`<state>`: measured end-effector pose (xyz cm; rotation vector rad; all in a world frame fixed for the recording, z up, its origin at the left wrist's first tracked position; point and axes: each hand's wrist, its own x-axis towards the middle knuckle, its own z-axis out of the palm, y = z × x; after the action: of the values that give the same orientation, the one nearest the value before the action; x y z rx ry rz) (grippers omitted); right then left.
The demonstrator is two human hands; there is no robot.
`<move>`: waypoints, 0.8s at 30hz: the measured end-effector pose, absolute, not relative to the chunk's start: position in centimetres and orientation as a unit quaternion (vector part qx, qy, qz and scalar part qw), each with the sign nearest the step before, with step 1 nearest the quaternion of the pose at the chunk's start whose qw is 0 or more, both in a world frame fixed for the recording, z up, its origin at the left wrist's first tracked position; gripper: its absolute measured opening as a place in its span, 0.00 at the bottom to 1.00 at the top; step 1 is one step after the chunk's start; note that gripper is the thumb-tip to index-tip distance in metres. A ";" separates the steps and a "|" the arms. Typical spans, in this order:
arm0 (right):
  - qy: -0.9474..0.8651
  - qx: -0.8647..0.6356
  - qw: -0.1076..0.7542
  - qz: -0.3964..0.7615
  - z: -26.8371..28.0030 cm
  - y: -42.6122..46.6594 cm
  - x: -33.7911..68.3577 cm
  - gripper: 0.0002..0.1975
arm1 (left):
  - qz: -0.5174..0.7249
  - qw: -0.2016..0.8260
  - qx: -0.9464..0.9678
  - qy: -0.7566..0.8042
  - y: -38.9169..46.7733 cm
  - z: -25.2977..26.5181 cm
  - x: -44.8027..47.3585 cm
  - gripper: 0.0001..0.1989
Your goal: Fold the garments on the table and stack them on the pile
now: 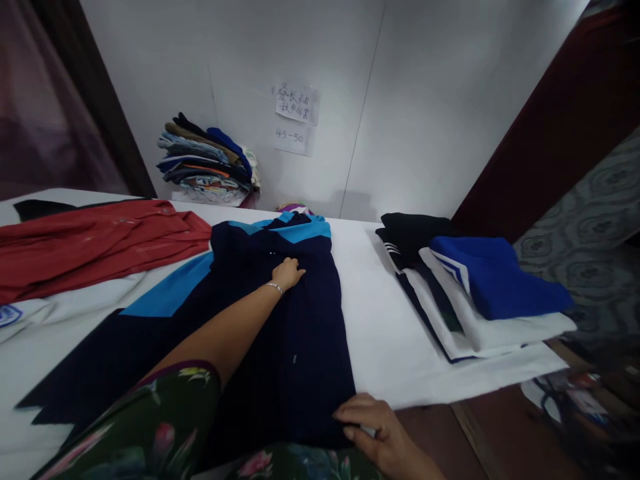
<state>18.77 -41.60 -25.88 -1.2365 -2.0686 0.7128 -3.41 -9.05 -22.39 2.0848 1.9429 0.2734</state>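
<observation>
A navy long-sleeved jacket (pixel 315 320) with light blue shoulder and sleeve panels lies on the white-covered table, its collar away from me. One sleeve is spread out to the left. My left hand (pixel 289 273), wearing a bracelet, is on the upper chest, fingers curled down onto the cloth; the fingertips are partly hidden. At the near right corner, my right hand (pixel 373 430) pinches the hem between thumb and fingers.
A red garment (pixel 110 243) and a white one (pixel 75 307) lie at left. Folded clothes stand at right, a blue piece (pixel 500 280) on top. Another stack (pixel 207 160) is by the wall, near handwritten paper signs (pixel 295 120). The table's front edge (pixel 480 393) is at right.
</observation>
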 end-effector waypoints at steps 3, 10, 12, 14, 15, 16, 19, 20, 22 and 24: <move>-0.749 -0.439 0.390 0.309 -27.3 -43.2 19.6 0.33 | 0.096 0.145 0.729 0.662 -9.7 -21.9 -3.6 0.21; -0.734 -0.543 0.363 0.186 -28.7 -44.0 18.6 0.29 | 0.114 0.131 0.763 0.622 -14.2 -21.7 -4.6 0.21; -0.739 -0.543 0.362 0.169 -28.5 -44.1 18.2 0.23 | 0.116 0.128 0.771 0.613 -15.5 -21.7 -4.9 0.21; -0.747 -0.522 0.376 0.167 -28.0 -44.4 17.9 0.20 | 0.121 0.127 0.778 0.603 -16.6 -21.7 -5.1 0.20; -0.755 -0.506 0.382 0.167 -27.8 -44.6 17.9 0.19 | 0.124 0.128 0.782 0.597 -17.2 -21.6 -5.3 0.20; -0.765 -0.490 0.384 0.165 -27.6 -44.8 17.9 0.19 | 0.128 0.129 0.786 0.591 -17.7 -21.5 -5.4 0.20; -0.795 -0.462 0.358 0.160 -27.2 -45.5 18.4 0.20 | 0.147 0.132 0.808 0.555 -19.7 -21.2 -5.7 0.20; -0.799 -0.463 0.346 0.166 -27.2 -45.6 18.5 0.20 | 0.156 0.136 0.817 0.538 -20.4 -21.2 -5.8 0.19; -0.795 -0.473 0.325 0.195 -27.5 -45.9 18.6 0.20 | 0.166 0.153 0.828 0.514 -22.0 -21.2 -6.0 0.18; -0.785 -0.481 0.299 0.250 -27.9 -46.3 18.5 0.17 | 0.158 0.179 0.826 0.510 -23.5 -21.5 -6.3 0.17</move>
<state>18.52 -46.26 -27.93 -1.2784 -2.0850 0.6648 -6.26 -23.48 -21.46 2.3364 1.4415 0.4455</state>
